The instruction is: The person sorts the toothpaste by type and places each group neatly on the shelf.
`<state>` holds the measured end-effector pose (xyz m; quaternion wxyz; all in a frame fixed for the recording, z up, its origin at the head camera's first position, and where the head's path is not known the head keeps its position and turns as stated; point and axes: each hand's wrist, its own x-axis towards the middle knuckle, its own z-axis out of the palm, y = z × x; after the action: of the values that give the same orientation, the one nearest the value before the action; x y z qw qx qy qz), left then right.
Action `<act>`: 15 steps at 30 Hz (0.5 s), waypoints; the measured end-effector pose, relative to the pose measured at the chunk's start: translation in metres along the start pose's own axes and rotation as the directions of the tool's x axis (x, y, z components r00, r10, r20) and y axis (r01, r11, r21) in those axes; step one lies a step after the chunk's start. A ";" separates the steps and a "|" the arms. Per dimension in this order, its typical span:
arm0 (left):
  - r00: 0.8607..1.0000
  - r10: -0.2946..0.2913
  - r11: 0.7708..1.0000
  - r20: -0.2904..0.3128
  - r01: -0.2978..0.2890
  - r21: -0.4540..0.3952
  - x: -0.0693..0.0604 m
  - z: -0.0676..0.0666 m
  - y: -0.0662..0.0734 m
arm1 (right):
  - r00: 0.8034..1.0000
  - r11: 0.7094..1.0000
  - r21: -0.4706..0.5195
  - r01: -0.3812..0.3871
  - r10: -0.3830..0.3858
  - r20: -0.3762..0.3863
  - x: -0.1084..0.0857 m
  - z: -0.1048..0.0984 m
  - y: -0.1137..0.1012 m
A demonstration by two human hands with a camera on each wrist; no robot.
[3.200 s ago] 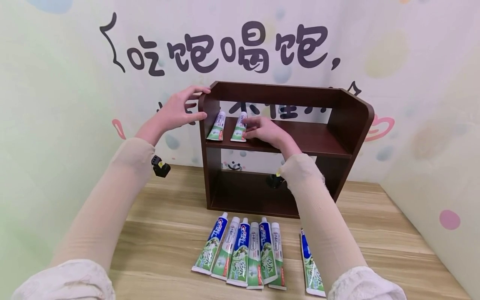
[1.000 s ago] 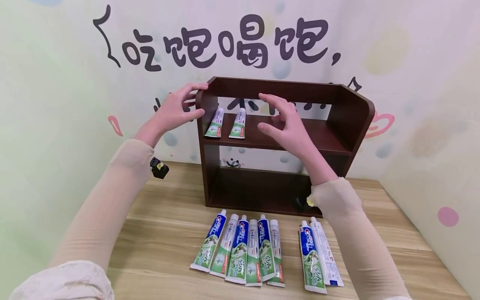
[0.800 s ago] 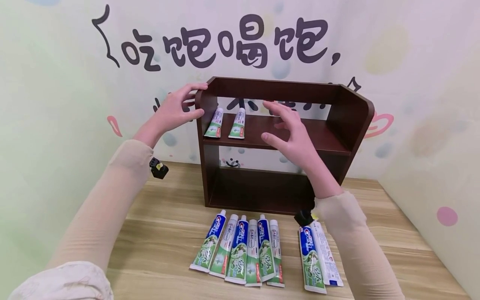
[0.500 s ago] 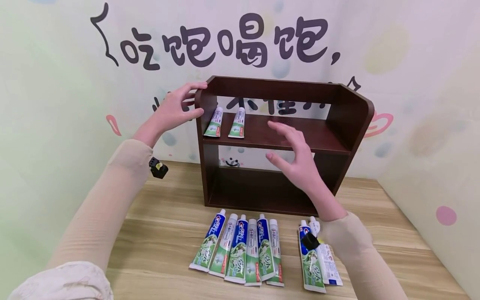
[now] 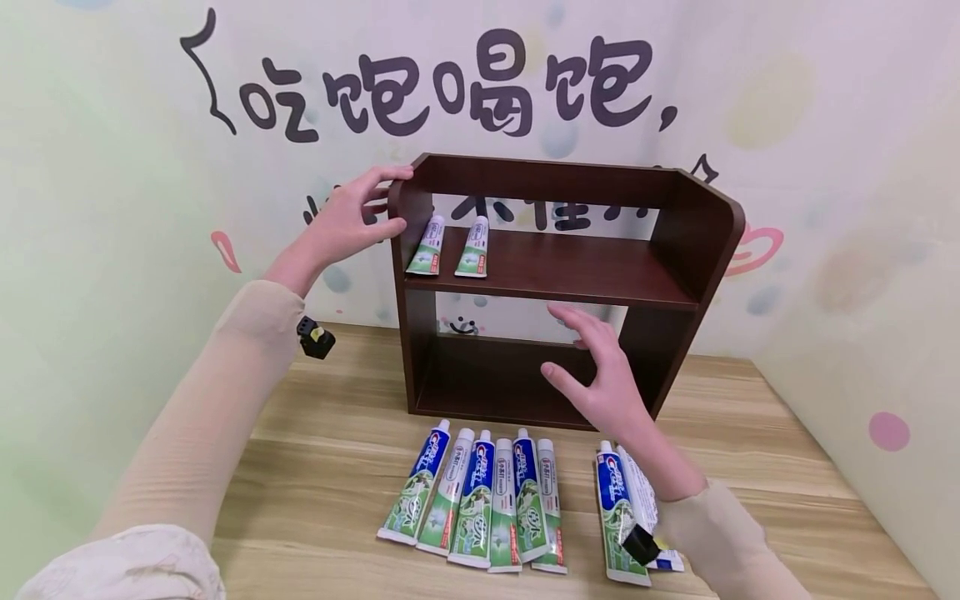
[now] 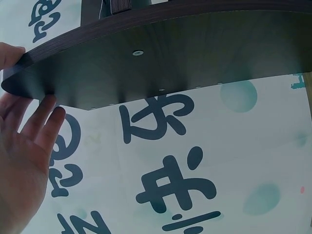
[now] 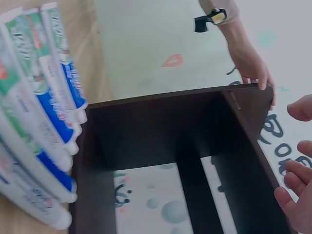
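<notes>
The left hand [image 5: 337, 218] grips the upper left edge of a dark brown two-tier shelf [image 5: 555, 287]; in the left wrist view its thumb and fingers lie on either side of the side panel [image 6: 161, 58]. Two green-and-white toothpaste tubes lean on the upper tier, one [image 5: 426, 247] by the left wall and another [image 5: 472, 247] to its right. In front of the lower tier hangs the right hand [image 5: 603, 379], holding nothing, thumb and fingers apart. On the table, several tubes, blue-green [image 5: 472, 508] and green-white [image 5: 504, 508], lie side by side before the shelf.
Under the right wrist, a blue-green tube [image 5: 618, 517] and a white one [image 5: 641, 492] lie on the wooden table [image 5: 322, 500], partly hidden by the wrist camera. A patterned wall [image 5: 825, 125] with large black lettering stands behind the shelf.
The right hand has let go of the second tube on the upper tier and moved right and down, to the front of the lower tier. The left hand has kept its place on the shelf.
</notes>
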<state>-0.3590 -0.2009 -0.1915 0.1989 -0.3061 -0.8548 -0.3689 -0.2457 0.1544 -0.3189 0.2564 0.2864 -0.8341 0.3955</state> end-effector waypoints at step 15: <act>1.000 0.011 1.000 0.000 -0.011 0.007 0.000 0.000 0.000 | 0.989 0.992 -0.018 -0.121 0.122 0.087 -0.053 0.013 0.025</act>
<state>-0.3584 -0.2005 -0.1918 0.2019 -0.3101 -0.8543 -0.3650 -0.2284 0.1715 -0.3735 0.1966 0.2506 -0.8629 0.3923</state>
